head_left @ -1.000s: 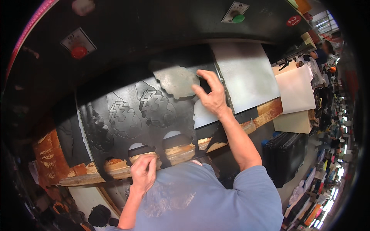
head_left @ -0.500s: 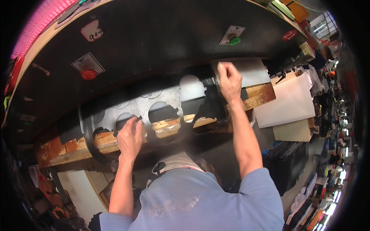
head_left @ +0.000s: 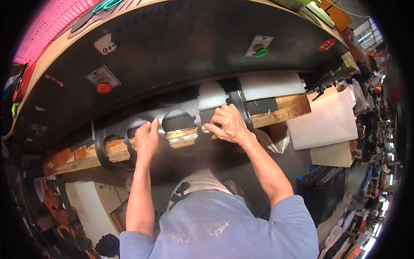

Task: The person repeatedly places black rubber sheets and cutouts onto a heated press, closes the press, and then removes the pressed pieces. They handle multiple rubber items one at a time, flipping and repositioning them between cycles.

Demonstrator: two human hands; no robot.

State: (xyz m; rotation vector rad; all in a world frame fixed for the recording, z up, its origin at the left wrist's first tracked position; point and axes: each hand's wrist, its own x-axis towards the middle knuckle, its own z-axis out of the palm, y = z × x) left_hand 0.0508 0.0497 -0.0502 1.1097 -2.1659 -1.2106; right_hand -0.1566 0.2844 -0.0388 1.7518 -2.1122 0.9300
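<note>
A dark, shiny sheet [head_left: 180,114] with several rounded cut-outs drapes over the front edge of a worn wooden board [head_left: 88,161]. My left hand [head_left: 147,139] is closed on the sheet at the strip between two cut-outs, thumb and fingers pressed together. To its right, my right hand [head_left: 227,124] has its fingers curled at the sheet beside the rightmost cut-out, its thumb pointing left. The fingertips of this hand are partly hidden against the sheet. Through the openings, pale wood and a whitish surface show.
Above the board hangs a black machine front with a red button [head_left: 104,88] and a green button [head_left: 261,52]. A white sheet [head_left: 322,119] lies at the right, near a grey plate [head_left: 271,84]. A pink basket [head_left: 54,28] sits at the upper left.
My right hand has come down and left from the grey plate to the sheet. My left hand has shifted slightly and closed on the sheet. The sheet has moved a little toward me.
</note>
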